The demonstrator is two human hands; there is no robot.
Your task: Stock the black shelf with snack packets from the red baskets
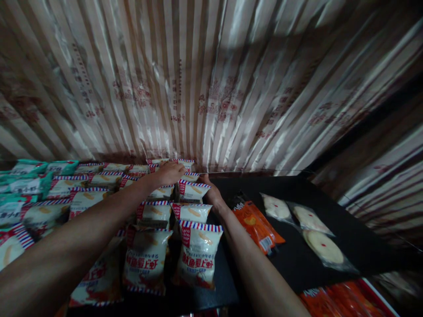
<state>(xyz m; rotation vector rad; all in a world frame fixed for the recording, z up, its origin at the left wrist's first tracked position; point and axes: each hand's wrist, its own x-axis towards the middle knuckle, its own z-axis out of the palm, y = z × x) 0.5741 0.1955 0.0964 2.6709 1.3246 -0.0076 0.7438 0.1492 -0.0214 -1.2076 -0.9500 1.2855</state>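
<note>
Rows of white snack bags with red-and-blue striped edges [198, 255] stand on a black surface. My left hand [171, 172] reaches over them to the back row, its fingers bent down over a bag [185, 165] there; whether it grips the bag is unclear. At the right side of the rear bags is my right hand [211, 191], beside a bag with a striped top [192, 190]. Its thumb points up and its other fingers are mostly hidden behind the bags.
Green bags [28, 185] stand at the far left. Right of my right arm lie an orange packet [256, 224] and clear packets of pale round pieces [324, 246]. More orange packets [340, 301] sit at the lower right. A striped foil-like curtain [185, 88] hangs behind.
</note>
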